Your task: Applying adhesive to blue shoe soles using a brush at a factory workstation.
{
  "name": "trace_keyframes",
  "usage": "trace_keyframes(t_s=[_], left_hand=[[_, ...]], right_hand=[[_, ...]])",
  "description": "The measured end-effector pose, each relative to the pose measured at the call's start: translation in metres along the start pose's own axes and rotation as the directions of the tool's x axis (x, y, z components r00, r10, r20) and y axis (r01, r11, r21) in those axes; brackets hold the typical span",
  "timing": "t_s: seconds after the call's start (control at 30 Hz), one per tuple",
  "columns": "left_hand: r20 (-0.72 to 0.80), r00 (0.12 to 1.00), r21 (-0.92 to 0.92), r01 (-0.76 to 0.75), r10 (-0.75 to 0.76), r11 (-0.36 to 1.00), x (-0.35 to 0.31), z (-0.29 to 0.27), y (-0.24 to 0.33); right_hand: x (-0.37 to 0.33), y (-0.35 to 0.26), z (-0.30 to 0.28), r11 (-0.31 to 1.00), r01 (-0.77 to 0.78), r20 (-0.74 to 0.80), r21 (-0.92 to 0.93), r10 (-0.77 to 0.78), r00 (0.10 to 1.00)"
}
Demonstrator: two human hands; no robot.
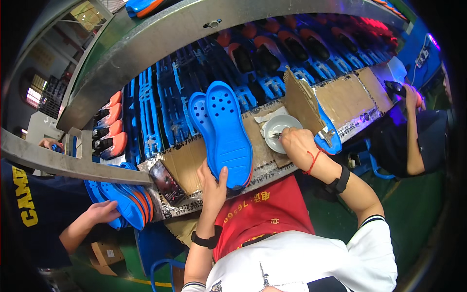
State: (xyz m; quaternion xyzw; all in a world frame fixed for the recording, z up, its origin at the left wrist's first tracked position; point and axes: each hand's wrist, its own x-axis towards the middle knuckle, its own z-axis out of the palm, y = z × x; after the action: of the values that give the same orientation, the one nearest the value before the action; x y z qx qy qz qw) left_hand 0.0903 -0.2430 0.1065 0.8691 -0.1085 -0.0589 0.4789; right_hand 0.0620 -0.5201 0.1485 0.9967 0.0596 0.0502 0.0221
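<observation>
Nearest: left hand (214, 187) clamped on the heel of a blue shoe sole (227, 134), tread side up, a second sole behind it, seemingly tilted for access.
Right hand: right hand (296, 142) closed on a small brush, barely visible, its tip in the white bowl (278, 127).
Bench: cardboard-covered worktop (348, 97) holds the bowl within reach.
Beyond: blue racks (160, 104) carry orange-and-black shoes.
Left: a co-worker's hand (103, 212) rests on stacked soles.

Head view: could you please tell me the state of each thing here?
Sole: upright, held by left hand.
Bowl: flat on the cardboard bench.
Right hand: over the bowl, holding a small tool.
Phone: flat on the bench.
</observation>
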Motion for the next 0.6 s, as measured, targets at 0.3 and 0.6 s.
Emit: trace_keyframes(t_s=[0.3, 0.6], left_hand=[[-0.009, 1.0, -0.038, 0.0, -0.001, 0.999, -0.001, 0.002, -0.004], [-0.025, 1.0, -0.09, -0.004, 0.002, 0.996, -0.003, 0.008, 0.008]], right_hand=[[0.002, -0.001, -0.002, 0.996, -0.083, 0.051, 0.016, 0.082, 0.995], [0.0, 0.0, -0.006, 0.967, -0.147, -0.044, 0.208, 0.16, 0.986]])
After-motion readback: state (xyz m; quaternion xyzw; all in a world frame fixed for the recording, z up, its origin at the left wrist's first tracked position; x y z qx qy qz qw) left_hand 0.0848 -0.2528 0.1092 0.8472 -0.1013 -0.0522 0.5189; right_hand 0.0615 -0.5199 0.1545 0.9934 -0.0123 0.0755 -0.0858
